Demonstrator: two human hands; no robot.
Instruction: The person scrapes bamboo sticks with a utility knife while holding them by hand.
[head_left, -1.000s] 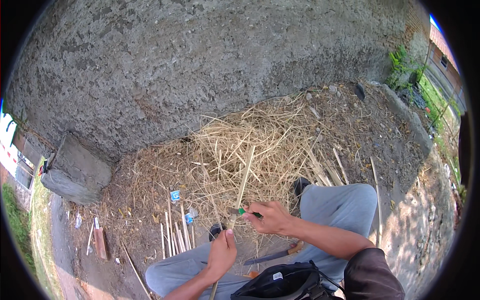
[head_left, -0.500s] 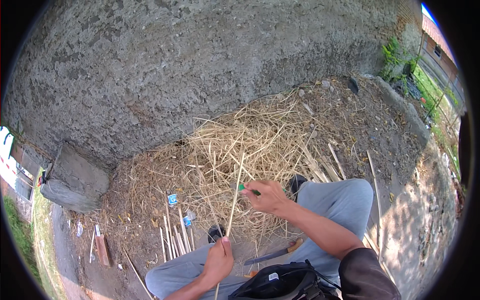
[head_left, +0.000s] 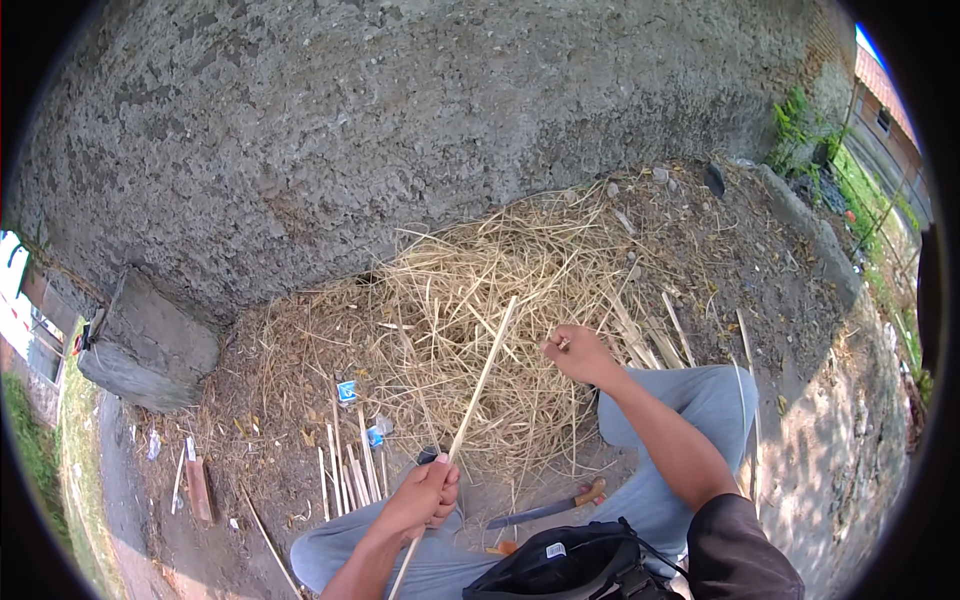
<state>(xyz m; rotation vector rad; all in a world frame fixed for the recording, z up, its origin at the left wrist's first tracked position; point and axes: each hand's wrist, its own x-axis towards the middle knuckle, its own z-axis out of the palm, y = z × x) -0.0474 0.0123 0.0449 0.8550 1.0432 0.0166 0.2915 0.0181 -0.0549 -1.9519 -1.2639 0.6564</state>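
A seated person's left hand grips a long pale strip; the curled right hand hovers above heaped shavings near a rough wall.

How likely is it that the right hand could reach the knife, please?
Likely yes: the knife handle lies uncovered near the right leg, though whether the right hand is free is unclear.

Right hand outstretched (fingers curled)
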